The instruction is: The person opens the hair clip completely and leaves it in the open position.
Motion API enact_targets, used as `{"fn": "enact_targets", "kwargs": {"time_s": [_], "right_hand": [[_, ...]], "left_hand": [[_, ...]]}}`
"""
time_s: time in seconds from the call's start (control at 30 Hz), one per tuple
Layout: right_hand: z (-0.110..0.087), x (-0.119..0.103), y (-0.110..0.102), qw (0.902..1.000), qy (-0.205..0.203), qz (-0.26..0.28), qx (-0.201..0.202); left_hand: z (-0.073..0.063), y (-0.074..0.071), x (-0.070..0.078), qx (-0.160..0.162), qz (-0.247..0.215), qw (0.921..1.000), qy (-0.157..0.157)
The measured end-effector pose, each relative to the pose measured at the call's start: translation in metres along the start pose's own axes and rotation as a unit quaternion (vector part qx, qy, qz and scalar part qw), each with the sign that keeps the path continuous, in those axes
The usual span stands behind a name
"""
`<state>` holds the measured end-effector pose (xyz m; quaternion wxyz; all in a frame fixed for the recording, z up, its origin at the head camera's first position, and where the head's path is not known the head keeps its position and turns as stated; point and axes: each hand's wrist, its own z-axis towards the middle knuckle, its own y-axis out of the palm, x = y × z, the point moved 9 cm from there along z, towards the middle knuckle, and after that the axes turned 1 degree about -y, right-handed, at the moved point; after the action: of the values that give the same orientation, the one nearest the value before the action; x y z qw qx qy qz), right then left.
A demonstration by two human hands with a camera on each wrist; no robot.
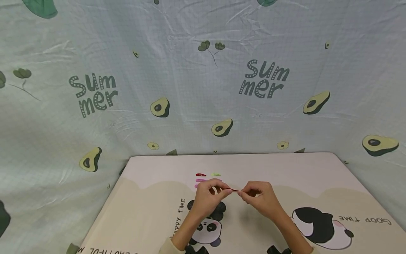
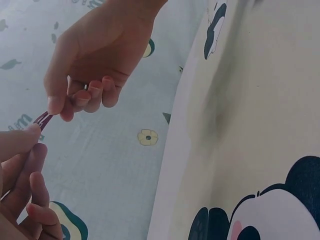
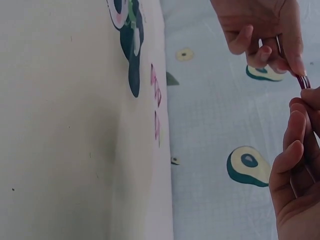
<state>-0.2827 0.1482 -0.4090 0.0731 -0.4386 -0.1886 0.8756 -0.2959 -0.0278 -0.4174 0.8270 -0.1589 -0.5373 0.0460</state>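
A dark red snap hair clip (image 1: 234, 190) is stretched between my two hands above the table. My left hand (image 1: 207, 201) pinches one end of it between thumb and fingertips, and my right hand (image 1: 263, 199) pinches the other end the same way. Seen close in the left wrist view, the hair clip (image 2: 43, 120) is slim, with a slit between its metal strips. The right wrist view shows the hair clip (image 3: 303, 81) partly covered by fingertips. Behind the left hand lie a red clip (image 1: 201, 174), a light green clip (image 1: 215, 174) and pink clips (image 1: 200, 180), partly hidden by that hand.
The table (image 1: 142, 211) has a beige and pale pink cover printed with a panda (image 1: 207, 231), a dog (image 1: 323, 227) and lettering. A pale curtain (image 1: 190, 77) with avocado prints hangs behind the table's far edge and at both sides.
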Motion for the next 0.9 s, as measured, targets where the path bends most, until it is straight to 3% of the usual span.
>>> {"fn": "enact_targets", "kwargs": {"time_s": [0.3, 0.9], "right_hand": [[0.0, -0.004, -0.003, 0.9991, -0.016, -0.031, 0.026], [-0.001, -0.01, -0.004, 0.9975, -0.036, -0.039, 0.047]], "left_hand": [[0.0, -0.003, 0.003, 0.017, 0.007, 0.9997, 0.016], [-0.002, -0.003, 0.006, 0.021, 0.027, 0.9992, 0.02]]}}
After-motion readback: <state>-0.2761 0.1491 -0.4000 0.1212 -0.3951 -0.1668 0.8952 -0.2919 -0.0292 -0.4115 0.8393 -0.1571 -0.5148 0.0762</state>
